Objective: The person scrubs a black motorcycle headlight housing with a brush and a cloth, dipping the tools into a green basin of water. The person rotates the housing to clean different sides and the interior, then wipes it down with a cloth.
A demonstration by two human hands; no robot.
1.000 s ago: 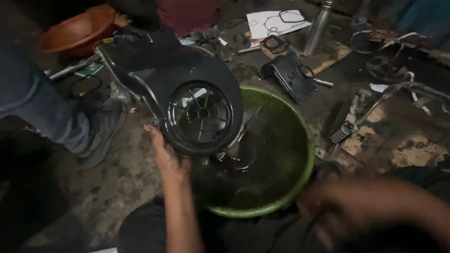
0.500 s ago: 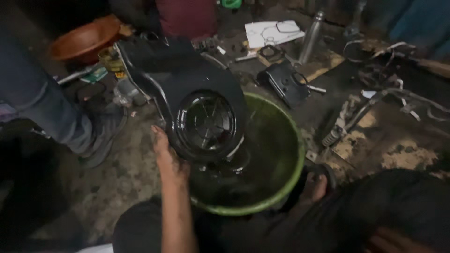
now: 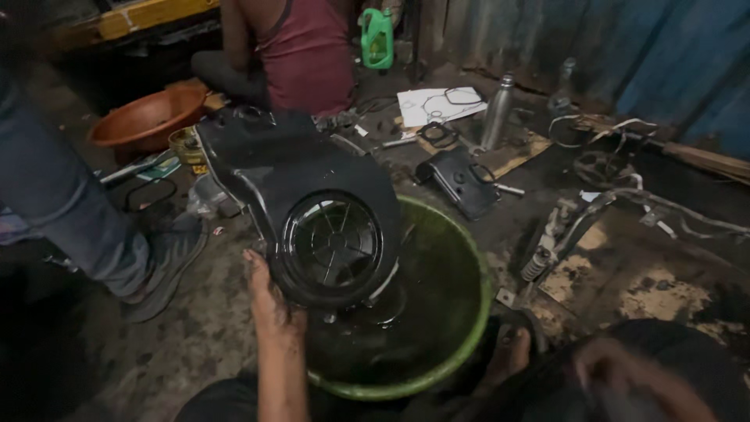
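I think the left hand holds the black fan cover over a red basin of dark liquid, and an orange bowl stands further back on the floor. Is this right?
Not quite: the basin under the black fan cover is green, not red, as the head view shows. The rest holds: the left hand holds the cover over its dark liquid, and an orange bowl stands further back on the floor.

Left hand [image 3: 269, 301] gripping black fan cover [image 3: 312, 211] over green basin [image 3: 461, 328] of dark liquid, blurred right hand [image 3: 625, 375], orange bowl [image 3: 144, 117] behind
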